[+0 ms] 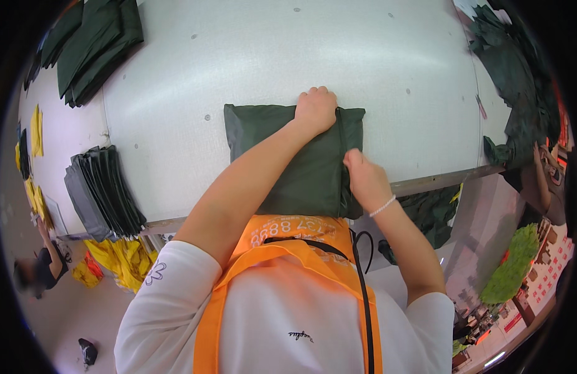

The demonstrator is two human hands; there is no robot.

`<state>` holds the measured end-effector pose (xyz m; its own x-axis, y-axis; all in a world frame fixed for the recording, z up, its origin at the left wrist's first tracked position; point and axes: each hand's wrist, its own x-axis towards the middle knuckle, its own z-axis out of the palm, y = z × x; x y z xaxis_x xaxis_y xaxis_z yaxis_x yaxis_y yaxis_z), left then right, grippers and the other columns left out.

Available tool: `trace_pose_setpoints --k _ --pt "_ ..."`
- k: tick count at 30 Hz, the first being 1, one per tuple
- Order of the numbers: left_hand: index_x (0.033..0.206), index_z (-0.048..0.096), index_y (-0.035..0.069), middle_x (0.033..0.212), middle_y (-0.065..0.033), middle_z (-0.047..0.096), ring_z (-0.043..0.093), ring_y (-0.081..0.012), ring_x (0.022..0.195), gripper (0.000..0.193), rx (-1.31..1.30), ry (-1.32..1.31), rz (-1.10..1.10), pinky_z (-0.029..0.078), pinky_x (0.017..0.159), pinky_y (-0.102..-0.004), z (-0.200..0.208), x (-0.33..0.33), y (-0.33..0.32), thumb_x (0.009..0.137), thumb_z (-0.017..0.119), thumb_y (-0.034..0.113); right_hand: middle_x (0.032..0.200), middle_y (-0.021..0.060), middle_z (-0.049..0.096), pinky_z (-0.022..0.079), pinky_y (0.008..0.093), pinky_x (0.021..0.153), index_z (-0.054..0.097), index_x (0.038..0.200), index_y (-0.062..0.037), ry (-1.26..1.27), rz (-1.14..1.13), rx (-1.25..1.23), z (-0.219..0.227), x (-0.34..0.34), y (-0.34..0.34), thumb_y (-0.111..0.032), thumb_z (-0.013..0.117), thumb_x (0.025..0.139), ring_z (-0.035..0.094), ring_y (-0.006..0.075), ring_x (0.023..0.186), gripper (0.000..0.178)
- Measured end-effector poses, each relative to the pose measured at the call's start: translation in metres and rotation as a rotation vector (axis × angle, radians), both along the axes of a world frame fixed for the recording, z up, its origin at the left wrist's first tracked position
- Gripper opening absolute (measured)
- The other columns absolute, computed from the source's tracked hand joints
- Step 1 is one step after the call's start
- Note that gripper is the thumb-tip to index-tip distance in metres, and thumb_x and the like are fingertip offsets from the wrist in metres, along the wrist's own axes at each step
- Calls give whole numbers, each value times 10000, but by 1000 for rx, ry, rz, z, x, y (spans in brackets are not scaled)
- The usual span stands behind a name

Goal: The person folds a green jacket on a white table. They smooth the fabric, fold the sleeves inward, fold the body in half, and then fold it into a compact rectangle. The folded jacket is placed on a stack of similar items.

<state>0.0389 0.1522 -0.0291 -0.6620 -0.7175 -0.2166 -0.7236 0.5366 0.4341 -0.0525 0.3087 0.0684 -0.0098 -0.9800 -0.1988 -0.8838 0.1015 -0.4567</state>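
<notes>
A flat, rectangular dark green fabric pouch (288,168) lies in front of me, its near edge hanging at the table edge. A seam or zip line runs down it close to its right side. My left hand (316,111) has its fingers curled and closed on the far edge, beside the top of that line. Lower down, my right hand (366,177) is closed in a pinch at the pouch's right side. What exactly lies between those right fingertips is hidden.
On the pale table (251,56), a stack of folded dark green pieces (104,193) stands left, with another dark pile (98,50) beyond it. Dark fabric (513,87) heaps at the right, near small scissors or snips (481,107). Yellow fabric (123,258) hangs below. Other people stand at both sides.
</notes>
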Motion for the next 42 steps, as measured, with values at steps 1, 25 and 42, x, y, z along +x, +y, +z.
trace_pose_setpoints --k 1,25,42 --pt "878 635 97 920 -108 583 567 -289 884 130 -9 -19 -7 462 743 -406 1 0 1 853 529 169 746 153 606 462 439 536 455 887 -48 7 -11 -10 2 4 12 -137 524 907 585 380 641 114" --pt "964 579 16 900 -149 625 575 -305 884 661 29 -3 -5 409 862 -399 33 17 29 710 642 623 1104 108 560 435 367 874 623 1094 -58 -225 -192 -277 -9 7 39 1 677 706 509 304 1038 396" --pt "973 592 15 915 -166 620 577 -309 887 679 63 9 22 421 848 -398 38 18 32 697 647 633 714 76 478 467 346 614 533 669 -48 13 396 -93 7 21 98 -103 617 690 513 251 709 102"
